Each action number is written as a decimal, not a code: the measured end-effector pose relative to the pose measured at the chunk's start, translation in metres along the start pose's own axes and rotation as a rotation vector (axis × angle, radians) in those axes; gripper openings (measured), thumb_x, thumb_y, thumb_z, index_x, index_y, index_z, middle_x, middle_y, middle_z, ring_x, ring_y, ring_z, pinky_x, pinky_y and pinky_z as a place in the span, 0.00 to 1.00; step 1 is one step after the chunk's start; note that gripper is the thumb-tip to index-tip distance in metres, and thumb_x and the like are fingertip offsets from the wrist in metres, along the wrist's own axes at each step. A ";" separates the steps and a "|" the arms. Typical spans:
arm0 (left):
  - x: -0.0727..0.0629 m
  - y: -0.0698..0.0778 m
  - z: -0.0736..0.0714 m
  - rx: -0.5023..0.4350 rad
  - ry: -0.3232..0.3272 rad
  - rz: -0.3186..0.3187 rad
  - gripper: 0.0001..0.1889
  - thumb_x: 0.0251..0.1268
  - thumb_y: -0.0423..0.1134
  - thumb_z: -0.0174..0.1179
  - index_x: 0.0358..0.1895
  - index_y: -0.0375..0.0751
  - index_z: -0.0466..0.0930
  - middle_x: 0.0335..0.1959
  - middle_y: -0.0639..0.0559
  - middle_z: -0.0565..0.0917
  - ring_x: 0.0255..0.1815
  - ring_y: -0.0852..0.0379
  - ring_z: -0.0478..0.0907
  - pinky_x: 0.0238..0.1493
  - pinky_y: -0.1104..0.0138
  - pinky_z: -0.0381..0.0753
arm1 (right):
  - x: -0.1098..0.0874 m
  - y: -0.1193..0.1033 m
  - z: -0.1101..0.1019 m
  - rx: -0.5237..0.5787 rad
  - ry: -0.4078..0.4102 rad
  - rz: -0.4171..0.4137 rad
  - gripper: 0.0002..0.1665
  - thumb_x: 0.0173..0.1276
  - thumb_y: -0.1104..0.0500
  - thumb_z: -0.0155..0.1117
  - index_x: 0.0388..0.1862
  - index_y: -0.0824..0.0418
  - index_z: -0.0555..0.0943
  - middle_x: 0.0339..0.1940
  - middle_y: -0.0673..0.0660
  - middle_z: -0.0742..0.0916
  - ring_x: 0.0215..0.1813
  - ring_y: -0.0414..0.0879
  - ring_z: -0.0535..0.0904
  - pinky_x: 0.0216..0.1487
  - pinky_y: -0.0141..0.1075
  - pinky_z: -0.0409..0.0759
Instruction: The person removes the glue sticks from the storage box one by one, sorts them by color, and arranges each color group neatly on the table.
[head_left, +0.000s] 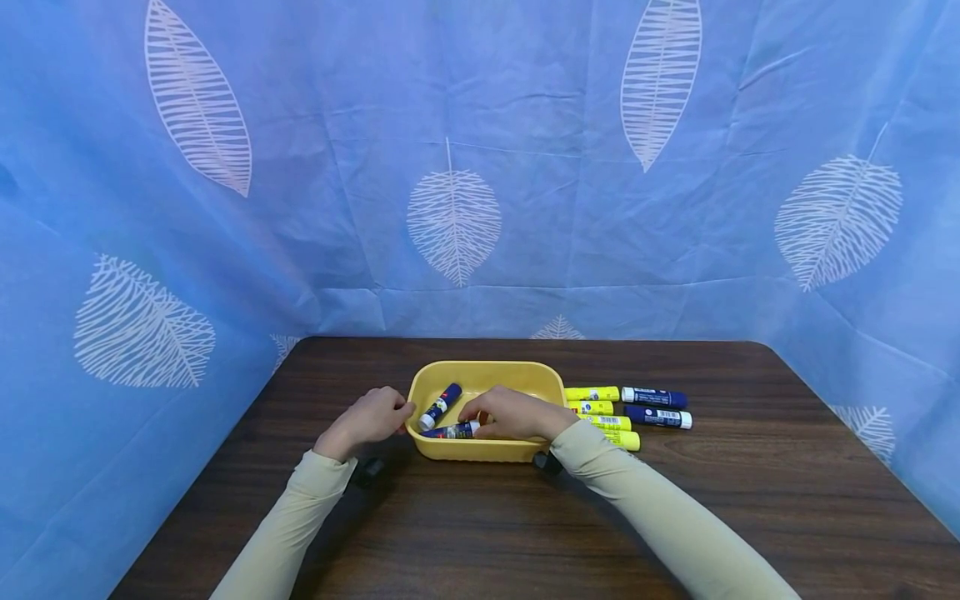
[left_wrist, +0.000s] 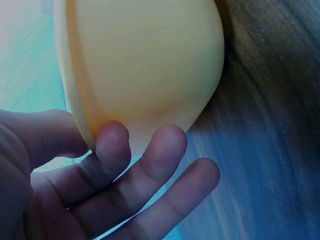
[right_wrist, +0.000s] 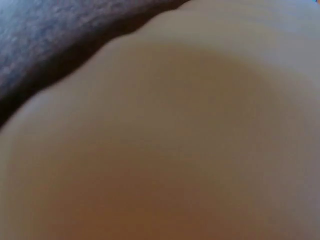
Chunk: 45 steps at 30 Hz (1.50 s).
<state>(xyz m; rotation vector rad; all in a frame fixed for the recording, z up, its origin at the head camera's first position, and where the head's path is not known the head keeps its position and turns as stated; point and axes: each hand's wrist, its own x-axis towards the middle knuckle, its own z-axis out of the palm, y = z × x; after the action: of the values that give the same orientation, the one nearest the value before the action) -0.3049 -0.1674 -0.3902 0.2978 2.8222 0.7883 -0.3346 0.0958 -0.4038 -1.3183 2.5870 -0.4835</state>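
Note:
My left hand (head_left: 372, 417) pinches the rim at the left end of a yellow plastic basket (head_left: 480, 451). In the left wrist view the thumb is over the rim and the fingertips (left_wrist: 112, 142) lie against the outer wall. My right hand (head_left: 517, 414) reaches inside the basket, its fingers curled at the white end of a dark blue glue stick (head_left: 447, 432); the grip itself is partly hidden. Another dark blue glue stick (head_left: 441, 406) lies tilted beside it in the basket. The right wrist view has only the blurred basket wall (right_wrist: 165, 125) close up.
To the right of the basket, several yellow glue sticks (head_left: 592, 393) lie in a column. Two dark blue ones (head_left: 654, 397) lie just beyond them. All rest on a dark wooden table (head_left: 750, 483), with a blue leaf-patterned curtain (head_left: 525, 225) behind and at the sides.

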 end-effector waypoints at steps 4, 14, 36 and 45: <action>-0.001 0.001 0.000 0.005 0.005 0.008 0.19 0.78 0.42 0.54 0.25 0.41 0.82 0.20 0.49 0.76 0.19 0.57 0.66 0.22 0.68 0.63 | 0.000 -0.002 0.000 0.003 0.003 0.002 0.18 0.74 0.59 0.66 0.61 0.56 0.84 0.54 0.50 0.88 0.49 0.39 0.83 0.53 0.35 0.81; -0.002 0.001 -0.001 -0.004 -0.001 0.010 0.19 0.79 0.42 0.54 0.26 0.41 0.82 0.22 0.47 0.78 0.19 0.57 0.66 0.22 0.68 0.64 | -0.006 -0.006 -0.007 0.029 0.062 0.014 0.17 0.72 0.64 0.66 0.58 0.58 0.85 0.55 0.53 0.89 0.51 0.45 0.86 0.54 0.37 0.83; -0.001 0.001 -0.001 -0.003 -0.004 0.014 0.18 0.78 0.42 0.54 0.28 0.40 0.83 0.24 0.45 0.81 0.20 0.57 0.68 0.23 0.68 0.66 | -0.076 -0.006 -0.041 0.032 0.279 0.067 0.17 0.74 0.60 0.65 0.60 0.57 0.84 0.55 0.55 0.88 0.45 0.45 0.87 0.45 0.36 0.84; -0.001 0.002 -0.001 -0.006 -0.005 -0.008 0.18 0.78 0.42 0.54 0.27 0.40 0.83 0.24 0.45 0.80 0.20 0.56 0.67 0.23 0.68 0.66 | -0.133 0.012 -0.053 0.018 0.397 0.173 0.17 0.70 0.62 0.68 0.57 0.58 0.85 0.48 0.52 0.89 0.42 0.43 0.84 0.40 0.35 0.82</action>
<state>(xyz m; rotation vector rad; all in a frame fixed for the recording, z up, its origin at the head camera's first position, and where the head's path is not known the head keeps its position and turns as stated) -0.3038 -0.1666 -0.3880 0.2872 2.8147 0.7927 -0.2828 0.2212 -0.3553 -1.0664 2.9700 -0.8055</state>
